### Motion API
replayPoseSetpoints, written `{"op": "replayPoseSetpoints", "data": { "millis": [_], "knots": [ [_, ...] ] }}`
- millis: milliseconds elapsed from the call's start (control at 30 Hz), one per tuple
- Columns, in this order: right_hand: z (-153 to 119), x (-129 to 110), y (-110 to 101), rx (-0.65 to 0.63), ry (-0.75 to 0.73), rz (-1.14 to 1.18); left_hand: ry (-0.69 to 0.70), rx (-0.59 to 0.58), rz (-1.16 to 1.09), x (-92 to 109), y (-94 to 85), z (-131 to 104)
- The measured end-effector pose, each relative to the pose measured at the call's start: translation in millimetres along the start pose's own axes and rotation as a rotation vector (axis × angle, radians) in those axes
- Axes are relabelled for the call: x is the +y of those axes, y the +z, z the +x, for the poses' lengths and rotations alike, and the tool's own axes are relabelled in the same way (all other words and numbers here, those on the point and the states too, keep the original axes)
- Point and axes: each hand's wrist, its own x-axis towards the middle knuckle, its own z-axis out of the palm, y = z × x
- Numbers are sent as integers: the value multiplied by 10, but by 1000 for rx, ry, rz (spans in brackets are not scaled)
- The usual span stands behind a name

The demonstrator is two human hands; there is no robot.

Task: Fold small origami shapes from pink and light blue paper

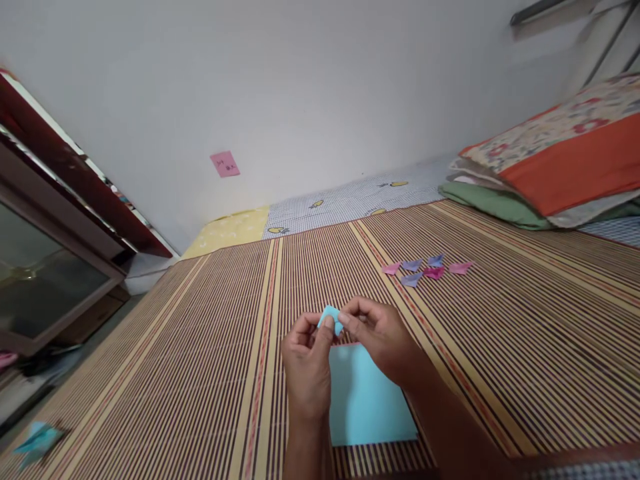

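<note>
Between both hands is a small folded piece of light blue paper, raised a little above the mat. My left hand pinches it with the thumb pressed on its face. The thumb and fingertips of my right hand are closed on its right edge. Under the hands lies a larger flat light blue sheet, partly covered by the right hand and wrist. Fingers behind the folded piece are hidden.
Several small folded paper shapes in pink and purple lie on the striped mat. A teal folded paper sits far left. Cushions and folded cloth are stacked at the right. A pink note is on the wall.
</note>
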Motion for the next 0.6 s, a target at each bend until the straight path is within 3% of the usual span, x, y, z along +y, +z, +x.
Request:
{"op": "replayPoseSetpoints", "data": {
  "millis": [200, 600],
  "knots": [
    [-31, -46, 17, 32, -64, -97, 10, -15, 1, -3, 35, -8],
    [-15, -26, -54, 41, -16, 40, -49, -137, -31, 56, -37, 0]
  ]
}}
